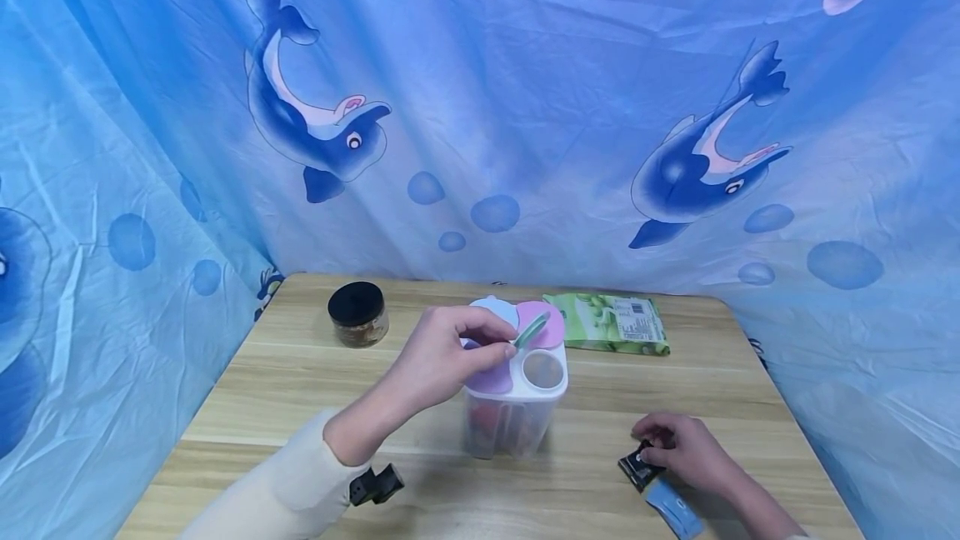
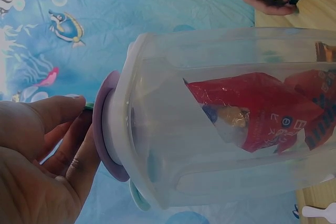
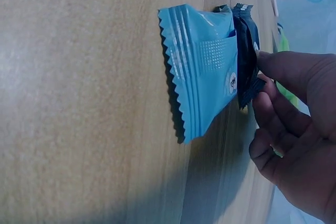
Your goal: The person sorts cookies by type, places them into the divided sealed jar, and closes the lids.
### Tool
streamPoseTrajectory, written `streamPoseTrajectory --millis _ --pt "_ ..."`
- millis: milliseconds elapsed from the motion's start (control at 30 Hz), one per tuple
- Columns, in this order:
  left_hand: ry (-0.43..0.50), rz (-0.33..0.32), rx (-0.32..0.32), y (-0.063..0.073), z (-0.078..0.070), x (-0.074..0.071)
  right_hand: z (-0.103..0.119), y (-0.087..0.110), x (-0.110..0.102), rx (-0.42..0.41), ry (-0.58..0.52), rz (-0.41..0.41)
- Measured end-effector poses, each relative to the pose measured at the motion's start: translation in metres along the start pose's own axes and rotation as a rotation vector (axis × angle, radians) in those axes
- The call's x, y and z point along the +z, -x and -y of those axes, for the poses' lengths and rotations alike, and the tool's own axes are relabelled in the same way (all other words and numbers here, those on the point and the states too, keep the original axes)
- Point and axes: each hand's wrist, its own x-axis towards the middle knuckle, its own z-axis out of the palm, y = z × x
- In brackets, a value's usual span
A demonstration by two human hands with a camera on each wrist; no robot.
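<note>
In the head view my left hand pinches a small green round lid above a clear plastic storage container. The container's white top carries a purple lid, a pink lid and a pale blue lid; one round opening is uncovered. Through its wall, red snack packets show in the left wrist view. At the right, my right hand pinches a black snack packet between thumb and fingers. A blue snack packet lies against it on the table.
A jar with a black lid stands at the back left of the wooden table. Behind the container lies a green bag. A blue dolphin-print curtain hangs round the table's back and sides.
</note>
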Motion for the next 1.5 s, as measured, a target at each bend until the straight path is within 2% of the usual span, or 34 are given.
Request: streamPoseTrajectory --millis 267,533,767,1000,1100,1333,1500 --pt "0.007 0.006 -0.003 0.000 0.000 0.000 -0.003 0.000 -0.003 -0.040 0.001 -0.005" --pt "0.014 0.005 0.007 0.000 0.001 0.000 0.007 0.001 -0.012 0.010 0.016 -0.027" --pt "0.008 0.003 0.008 0.000 0.000 -0.001 0.021 0.000 -0.026 -0.133 0.041 -0.081" --pt "0.008 0.004 0.005 0.000 0.001 -0.001 0.046 -0.003 -0.039 -0.323 0.102 -0.268" --pt "0.008 0.002 0.007 0.000 0.001 0.000 0.058 -0.006 -0.043 -0.364 0.108 -0.300" --pt "0.005 -0.005 0.011 0.001 0.000 0.000 0.095 -0.010 -0.053 -0.457 0.129 -0.365" --pt "0.004 -0.005 0.009 0.001 0.000 0.000 0.128 -0.011 -0.063 -0.581 0.120 -0.412"
